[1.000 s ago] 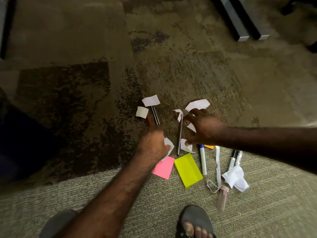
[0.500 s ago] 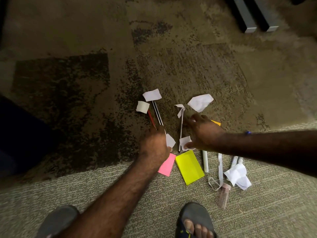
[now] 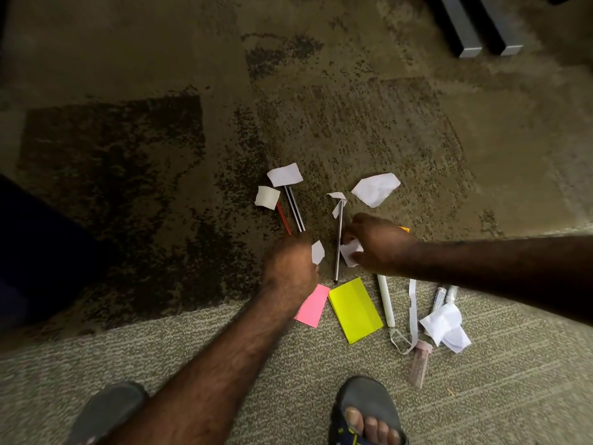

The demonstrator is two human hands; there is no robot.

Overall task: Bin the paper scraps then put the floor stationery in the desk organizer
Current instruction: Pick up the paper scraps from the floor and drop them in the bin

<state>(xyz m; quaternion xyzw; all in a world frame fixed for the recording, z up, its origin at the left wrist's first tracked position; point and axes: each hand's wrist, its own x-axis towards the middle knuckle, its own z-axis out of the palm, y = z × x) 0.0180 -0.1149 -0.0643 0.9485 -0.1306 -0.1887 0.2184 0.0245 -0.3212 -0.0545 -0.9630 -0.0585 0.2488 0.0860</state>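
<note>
Scrap [image 3: 318, 252] upright — left hand [image 3: 290, 271]

White torn paper scraps lie scattered on a brown patterned carpet: two small ones [image 3: 285, 175] [image 3: 267, 197] cover the far ends of a red pencil [image 3: 284, 218] and a black-and-white striped pencil [image 3: 295, 209], a larger crumpled one [image 3: 376, 188] lies to the right, and a crumpled wad [image 3: 445, 326] sits nearer, far right. A thin dark pencil [image 3: 338, 242] lies between two more scraps [image 3: 317, 252] [image 3: 350, 252]. Nearer lie a pink sticky pad [image 3: 313, 306], a yellow sticky pad [image 3: 355, 309], a white marker [image 3: 385, 300], a long paper strip [image 3: 412, 311] and two silvery pens [image 3: 444, 295].
</note>
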